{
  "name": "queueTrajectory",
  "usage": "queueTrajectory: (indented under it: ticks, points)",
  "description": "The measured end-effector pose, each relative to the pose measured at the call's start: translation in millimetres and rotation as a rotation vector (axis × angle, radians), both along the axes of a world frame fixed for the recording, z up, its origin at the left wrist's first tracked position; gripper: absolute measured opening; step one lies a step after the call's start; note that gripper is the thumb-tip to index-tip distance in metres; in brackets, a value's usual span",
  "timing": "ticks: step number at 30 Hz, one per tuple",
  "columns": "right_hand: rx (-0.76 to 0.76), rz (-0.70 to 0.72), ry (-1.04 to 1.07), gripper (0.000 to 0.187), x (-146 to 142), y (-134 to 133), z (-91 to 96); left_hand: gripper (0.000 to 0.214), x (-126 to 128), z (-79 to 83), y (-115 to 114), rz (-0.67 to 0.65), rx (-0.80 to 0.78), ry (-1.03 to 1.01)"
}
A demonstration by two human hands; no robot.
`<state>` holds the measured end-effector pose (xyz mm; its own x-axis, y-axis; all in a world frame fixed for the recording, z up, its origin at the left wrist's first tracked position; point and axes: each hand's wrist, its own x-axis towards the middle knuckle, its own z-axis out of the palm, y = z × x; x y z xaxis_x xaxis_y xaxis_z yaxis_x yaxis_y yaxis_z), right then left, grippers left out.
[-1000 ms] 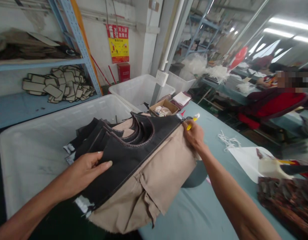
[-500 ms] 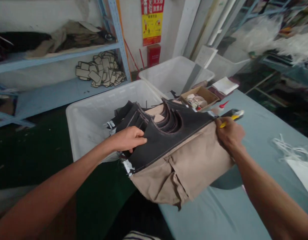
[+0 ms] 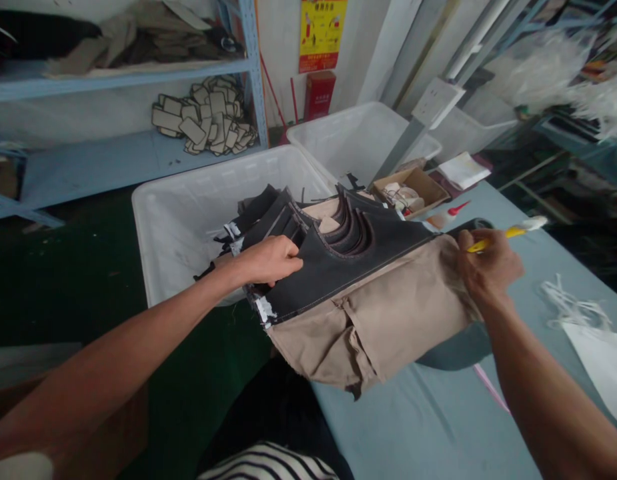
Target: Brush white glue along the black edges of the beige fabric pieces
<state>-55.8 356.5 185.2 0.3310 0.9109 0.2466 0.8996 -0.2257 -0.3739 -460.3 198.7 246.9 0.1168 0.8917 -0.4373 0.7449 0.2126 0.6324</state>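
Observation:
A stack of black panels (image 3: 388, 235) with curved cut-outs and beige cloth linings (image 3: 403, 310) lies across the table's edge and the near white bin. My left hand (image 3: 273, 259) is closed on the edge of the top black panel, thumb above, its other fingers partly hidden beneath. At the far right corner of that panel, my right hand (image 3: 491, 263) is closed around a yellow-handled brush (image 3: 515, 231) whose whitish head points right. White patches (image 3: 265, 310) mark the panel's left corner.
Two white plastic bins (image 3: 161, 200) stand beyond the table (image 3: 403, 420). On the table are a cardboard box (image 3: 428, 190), a bottle with a red tip (image 3: 443, 217), and white cords (image 3: 573, 303). A blue shelf (image 3: 113, 167) holds piled pieces (image 3: 208, 117).
My right hand has moved a little right, away from the panel's corner, with the brush showing more of its length. My left hand keeps its hold. The camera view has tilted downward.

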Motion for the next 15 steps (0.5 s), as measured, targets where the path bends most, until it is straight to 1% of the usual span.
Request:
queueTrajectory:
  ticks: [4, 7, 9, 12, 13, 15]
  points:
    - [0.154, 0.013, 0.001, 0.043, 9, -25, 18.1, 0.038, 1, 1.5, -1, -0.021, 0.003, 0.032]
    - [0.243, 0.033, 0.008, 0.043, 16, -52, 27.4, 0.04, 2, 2.8, -3, -0.027, 0.012, 0.065]
    - [0.331, 0.069, 0.031, 0.042, 19, -74, 31.5, 0.043, 3, 4.4, -6, -0.034, 0.023, 0.089]
    - [0.517, 0.133, 0.077, 0.032, 21, -111, 37.3, 0.046, 4, 6.0, -8, -0.05, 0.062, 0.123]
    - [0.573, 0.133, 0.077, 0.029, 22, -125, 39.3, 0.046, 3, 5.6, -8, -0.054, 0.08, 0.133]
    - [0.639, 0.128, 0.081, 0.023, 23, -152, 42.8, 0.042, -2, 3.0, -7, -0.052, 0.119, 0.147]
